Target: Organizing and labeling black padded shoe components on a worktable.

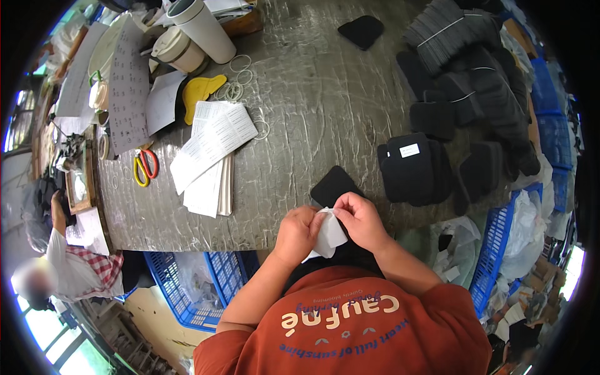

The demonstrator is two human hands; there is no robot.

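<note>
At the table's near edge, both my hands pinch a small white sheet [331,239], which looks like paper or label backing. My left hand [296,234] is closed on its upper left edge. The thumb and fingers of my right hand [361,220] close on its upper right corner. Whether a smaller piece sits between the fingertips cannot be made out. Just beyond my hands lies a flat black fabric piece [336,185] with rounded corners. To the right stands a stack of similar black pieces [415,178], with a white label [409,150] on top.
Bundled dark fabric pieces [494,94] fill the right side. Paper slips [215,147], scissors [145,167], rubber bands [234,92], a yellow piece [199,94] and a tumbler [203,31] lie left. Blue crates [187,290] stand below the edge. Another person [87,265] works far left.
</note>
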